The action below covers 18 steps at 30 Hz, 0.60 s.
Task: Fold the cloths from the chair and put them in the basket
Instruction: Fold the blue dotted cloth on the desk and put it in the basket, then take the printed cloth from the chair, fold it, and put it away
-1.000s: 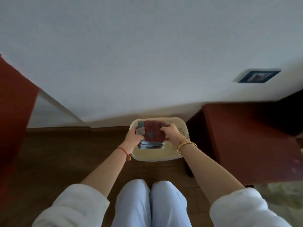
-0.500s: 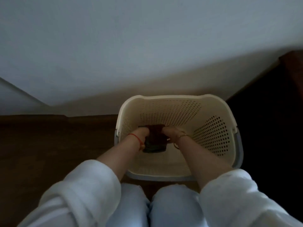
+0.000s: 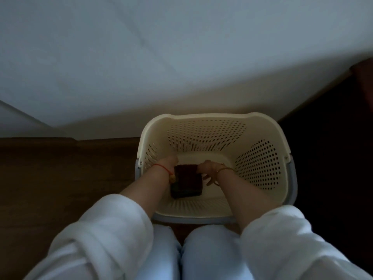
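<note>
1. Wooden floor (image 3: 60,168) on the left, pale wall (image 3: 181,57) behind. We see no chair in view.
2. Left hand (image 3: 168,161), with a red string bracelet (image 3: 160,168) at the wrist, is down inside the basket at the left edge of the cloth. Its fingers are hidden behind the wrist and the cloth, so we cannot tell the grip state.
3. Folded dark red cloth (image 3: 186,178) lies low in the basket, near the front-left of the bottom. It looks like it rests on the bottom, but the light is dim and we can't confirm contact.
4. Right hand (image 3: 206,169), gold bangle (image 3: 225,169) at the wrist, is at the cloth's upper right corner. The fingers (image 3: 209,179) look loose beside the right edge. We cannot tell whether that grip is pinching the cloth or has let go.
5. Cream perforated laundry basket (image 3: 260,164) stands on the floor against the wall. We see nothing in it but this cloth.
6. Far right is a dark block (image 3: 333,158), too dark to identify.
7. Step, our read: placing the folded cloth, at or near release.
8. Next move, our read:
   - Let go evenly on both sides so the fold holds.
   - Lift both hands straight up, clear of the rim.
   - Then go to the chair for any cloth left there.
</note>
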Each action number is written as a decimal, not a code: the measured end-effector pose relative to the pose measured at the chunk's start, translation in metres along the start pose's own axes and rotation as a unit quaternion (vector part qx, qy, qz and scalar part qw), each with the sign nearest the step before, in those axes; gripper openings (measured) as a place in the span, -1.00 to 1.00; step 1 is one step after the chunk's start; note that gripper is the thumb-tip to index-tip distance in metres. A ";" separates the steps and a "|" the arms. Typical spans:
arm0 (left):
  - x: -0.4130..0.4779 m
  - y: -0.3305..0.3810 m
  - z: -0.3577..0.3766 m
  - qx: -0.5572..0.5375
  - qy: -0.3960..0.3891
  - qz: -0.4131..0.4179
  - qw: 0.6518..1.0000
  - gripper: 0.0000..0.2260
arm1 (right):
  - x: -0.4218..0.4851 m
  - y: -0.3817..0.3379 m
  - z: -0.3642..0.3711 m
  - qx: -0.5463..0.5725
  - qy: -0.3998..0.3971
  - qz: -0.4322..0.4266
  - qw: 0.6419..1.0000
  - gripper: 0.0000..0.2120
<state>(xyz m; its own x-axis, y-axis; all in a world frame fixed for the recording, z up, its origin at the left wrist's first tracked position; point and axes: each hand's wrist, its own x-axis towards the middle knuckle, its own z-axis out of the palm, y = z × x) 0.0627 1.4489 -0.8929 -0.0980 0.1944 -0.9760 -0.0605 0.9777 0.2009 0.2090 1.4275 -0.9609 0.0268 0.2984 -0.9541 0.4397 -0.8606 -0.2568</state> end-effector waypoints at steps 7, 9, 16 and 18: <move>-0.155 0.009 -0.037 0.042 -0.113 0.155 0.981 -0.59 | -0.155 -0.018 -0.023 0.176 0.073 -0.091 0.978 -0.68; -0.217 0.004 -0.057 0.076 -0.128 0.191 0.970 -0.58 | -0.220 -0.030 -0.025 0.193 0.057 -0.105 0.974 -0.64; -0.435 0.000 -0.132 -0.092 -0.159 0.270 0.945 -0.66 | -0.461 -0.099 -0.021 0.220 0.037 -0.174 0.959 -0.75; -0.494 -0.004 -0.157 -0.129 -0.145 0.300 0.934 -0.65 | -0.530 -0.118 -0.015 0.209 0.023 -0.208 0.955 -0.73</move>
<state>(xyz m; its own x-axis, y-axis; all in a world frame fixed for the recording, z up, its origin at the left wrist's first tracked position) -0.0450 1.3363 -0.3986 0.0791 0.7506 -0.6560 -0.3223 0.6420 0.6957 0.1560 1.3770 -0.4223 -0.0296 0.6602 -0.7505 0.0245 -0.7501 -0.6608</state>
